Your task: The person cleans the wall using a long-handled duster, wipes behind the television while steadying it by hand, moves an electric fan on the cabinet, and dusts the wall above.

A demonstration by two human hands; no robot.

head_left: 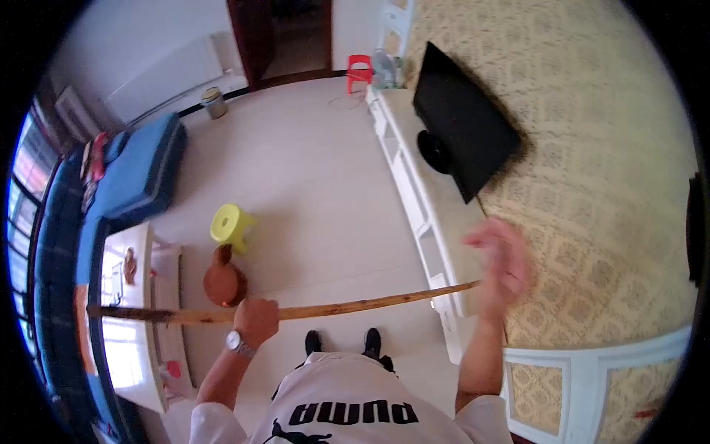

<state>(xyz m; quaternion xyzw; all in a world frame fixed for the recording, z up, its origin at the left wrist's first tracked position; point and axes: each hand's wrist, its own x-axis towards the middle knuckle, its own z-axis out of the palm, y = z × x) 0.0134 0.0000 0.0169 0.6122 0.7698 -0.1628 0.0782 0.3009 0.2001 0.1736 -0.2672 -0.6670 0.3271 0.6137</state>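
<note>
A long, slightly bent wooden stick (355,305) lies level across the view, its darker, thicker end to the left over the white table. My left hand (256,321), with a silver watch on the wrist, is closed around the stick left of its middle. My right hand (504,260) is raised at the stick's thin right end, blurred by motion. Its fingers look apart and sit above the stick rather than wrapped round it; whether the palm touches the tip is unclear. Beyond my left hand stands a brown rounded object (225,284) with a knobbed top, on the floor.
A yellow stool (231,226) stands ahead on the pale floor. To the left are a white table (134,385) and a blue sofa (140,170). On the right, a white cabinet (403,177) carries a black television (462,122). A red chair (359,72) is farther off.
</note>
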